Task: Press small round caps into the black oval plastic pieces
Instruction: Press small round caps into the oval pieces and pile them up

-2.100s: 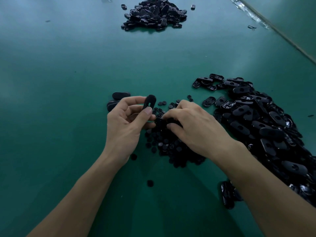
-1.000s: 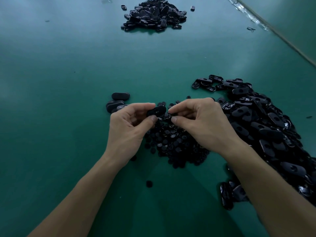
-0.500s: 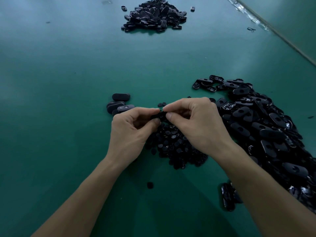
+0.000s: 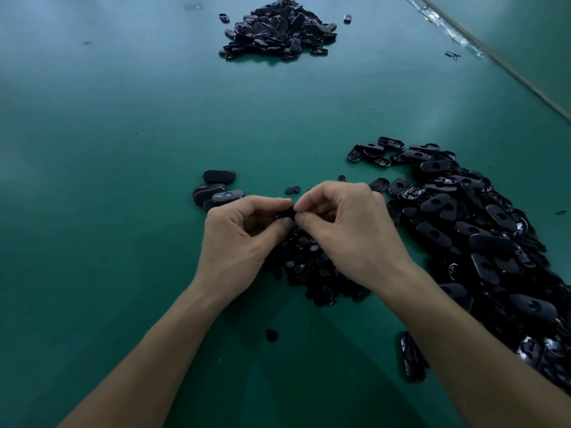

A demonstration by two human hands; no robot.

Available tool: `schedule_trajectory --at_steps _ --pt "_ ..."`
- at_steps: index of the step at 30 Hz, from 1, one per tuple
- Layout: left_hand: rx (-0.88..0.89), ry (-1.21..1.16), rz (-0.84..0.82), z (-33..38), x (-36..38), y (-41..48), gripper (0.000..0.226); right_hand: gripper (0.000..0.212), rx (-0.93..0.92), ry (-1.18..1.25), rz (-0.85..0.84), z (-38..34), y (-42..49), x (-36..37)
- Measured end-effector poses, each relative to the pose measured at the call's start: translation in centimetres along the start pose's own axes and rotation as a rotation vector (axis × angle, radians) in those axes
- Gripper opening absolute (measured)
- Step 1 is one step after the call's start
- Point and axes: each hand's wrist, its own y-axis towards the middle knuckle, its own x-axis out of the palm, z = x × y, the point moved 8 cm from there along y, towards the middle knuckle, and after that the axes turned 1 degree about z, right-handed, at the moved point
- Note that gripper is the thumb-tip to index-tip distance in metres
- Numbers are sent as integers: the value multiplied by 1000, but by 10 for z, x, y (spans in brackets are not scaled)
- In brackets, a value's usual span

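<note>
My left hand [image 4: 238,242] pinches a black oval piece [image 4: 285,214] between thumb and fingers, mostly hidden by the fingers. My right hand [image 4: 349,233] meets it from the right, thumb and forefinger pinched at the piece's end; a cap between them cannot be seen. Both hands hover over a heap of small round caps [image 4: 312,267]. A big pile of black oval pieces [image 4: 482,242] spreads to the right.
A few oval pieces [image 4: 216,189] lie just left of my hands. Another heap of oval pieces [image 4: 278,32] sits far back on the green table [image 4: 108,180]. One loose cap [image 4: 271,334] lies near my forearms. The table's edge runs along the upper right.
My left hand lowered the oval piece from upright to level. My right hand left the cap heap and closed in until both hands' fingertips met at the piece.
</note>
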Motion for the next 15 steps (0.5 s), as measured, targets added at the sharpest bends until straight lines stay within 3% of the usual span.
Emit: schedule_trajectory --at_steps 15 --pt "-8 -42 3 5 -3 1 23 17 -57 27 2 -15 -4 1"
